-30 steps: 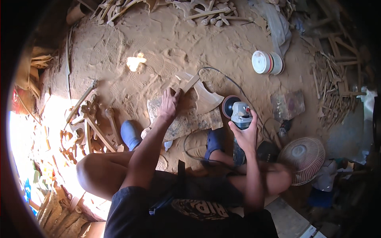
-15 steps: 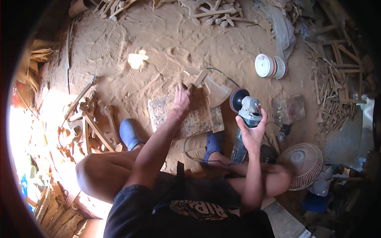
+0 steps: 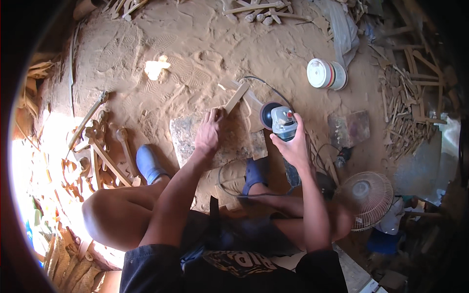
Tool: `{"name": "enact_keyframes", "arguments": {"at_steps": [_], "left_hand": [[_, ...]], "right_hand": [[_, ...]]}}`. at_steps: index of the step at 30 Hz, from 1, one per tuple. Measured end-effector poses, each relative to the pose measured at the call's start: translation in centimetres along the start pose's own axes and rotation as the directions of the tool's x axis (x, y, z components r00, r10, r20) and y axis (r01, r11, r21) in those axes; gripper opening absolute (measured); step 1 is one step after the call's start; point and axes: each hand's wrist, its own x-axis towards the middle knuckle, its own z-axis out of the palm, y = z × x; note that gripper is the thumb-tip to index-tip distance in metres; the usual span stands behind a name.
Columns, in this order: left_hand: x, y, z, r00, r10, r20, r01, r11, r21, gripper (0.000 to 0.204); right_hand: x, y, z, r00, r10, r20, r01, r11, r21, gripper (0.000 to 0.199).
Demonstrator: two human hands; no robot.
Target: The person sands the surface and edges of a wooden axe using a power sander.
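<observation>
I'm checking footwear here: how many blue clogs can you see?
2: the left clog is left of the slab, the right clog by its near edge, both worn. More could be hidden.

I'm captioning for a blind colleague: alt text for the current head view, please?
A person's right hand grips a power tool with a round disc; the left hand, over a worn slab on sandy ground, holds a wooden piece.

The sandy floor (image 3: 117,61) was marked with footprints (image 3: 190,76) and lit by a small bright patch (image 3: 157,68) at far left; the left edge was flooded with glare (image 3: 30,168), the far right steeped in shadow (image 3: 408,22).
</observation>
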Motion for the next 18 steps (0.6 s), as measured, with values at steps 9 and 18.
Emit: {"name": "enact_keyframes", "arguments": {"at_steps": [9,18], "left_hand": [[0.3,-0.4,0.4,0.997,0.029,-0.073,-0.039,0.991,-0.131,0.06],[0.5,-0.4,1.2,0.991,0.053,-0.122,-0.073,0.983,-0.169,0.055]], "right_hand": [[0.7,2.1,3.3,0.985,-0.107,0.133,0.114,0.993,-0.043,0.103],[1.9,2.0,1.3,0.992,0.124,0.017,-0.116,0.96,-0.257,0.096]]}}
